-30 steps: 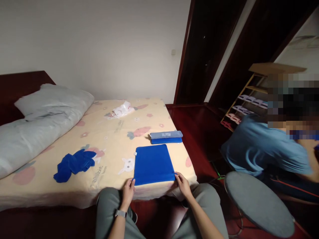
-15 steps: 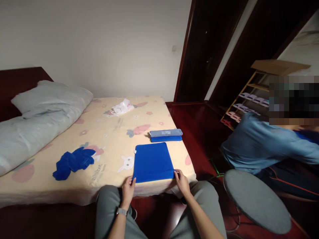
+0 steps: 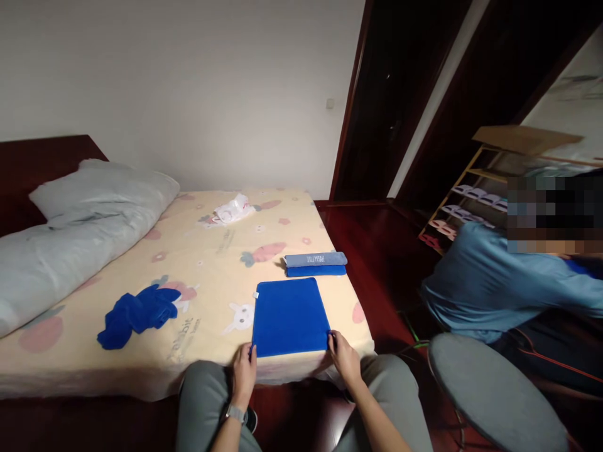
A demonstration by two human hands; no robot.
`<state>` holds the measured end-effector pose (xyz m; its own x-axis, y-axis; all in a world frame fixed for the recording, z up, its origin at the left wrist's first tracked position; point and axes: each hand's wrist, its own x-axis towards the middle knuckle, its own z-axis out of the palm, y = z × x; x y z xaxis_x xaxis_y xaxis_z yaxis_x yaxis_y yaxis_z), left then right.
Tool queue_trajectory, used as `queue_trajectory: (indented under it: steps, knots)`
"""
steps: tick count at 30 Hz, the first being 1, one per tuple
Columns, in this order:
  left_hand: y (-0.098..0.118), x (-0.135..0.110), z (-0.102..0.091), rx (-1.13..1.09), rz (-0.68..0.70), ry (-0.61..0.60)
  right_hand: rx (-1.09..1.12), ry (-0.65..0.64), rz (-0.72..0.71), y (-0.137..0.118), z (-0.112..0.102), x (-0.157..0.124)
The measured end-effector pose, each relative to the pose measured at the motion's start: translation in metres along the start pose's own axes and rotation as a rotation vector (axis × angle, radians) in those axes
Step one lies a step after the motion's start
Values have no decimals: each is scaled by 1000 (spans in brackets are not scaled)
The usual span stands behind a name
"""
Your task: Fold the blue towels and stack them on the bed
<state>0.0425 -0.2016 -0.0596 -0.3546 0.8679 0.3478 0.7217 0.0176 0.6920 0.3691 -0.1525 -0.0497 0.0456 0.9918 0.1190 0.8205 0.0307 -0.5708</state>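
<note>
A blue cloth [image 3: 291, 317] lies flat as a near-square at the bed's front edge, a small white tag on its left side. My left hand [image 3: 244, 370] pinches its near left corner, and my right hand [image 3: 345, 358] pinches the near right corner. Just beyond the cloth are a grey roll with white lettering [image 3: 316, 258] and a blue folded or rolled cloth [image 3: 315, 270], side by side. A crumpled blue cloth [image 3: 139, 314] rests on the sheet to the left.
The bed [image 3: 211, 295] has a patterned yellow sheet. A pale quilt [image 3: 94, 226] is heaped at left, with a white plastic bag [image 3: 233, 208] farther back. At right are a round grey stool [image 3: 494, 392], a person in a blue shirt [image 3: 494, 282] and a shoe rack [image 3: 464, 188].
The view has tilted up slightly, so everything sits a little lower in the picture. Both hands keep hold of the blue cloth's near corners, and the cloth stays in place on the bed.
</note>
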Motion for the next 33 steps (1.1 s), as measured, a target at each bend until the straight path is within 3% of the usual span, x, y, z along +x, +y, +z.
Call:
queue_trajectory:
  steps: [6,16,33]
  knots:
    - [5,-5,-3,27,26,-16,-21,50,-46,-3,-4,-2]
    - [10,0,-3,75,-74,46,-66,52,-17,-1,-9,5]
    - [17,-8,-6,165,86,-7,-250,101,-101,-2,-3,4]
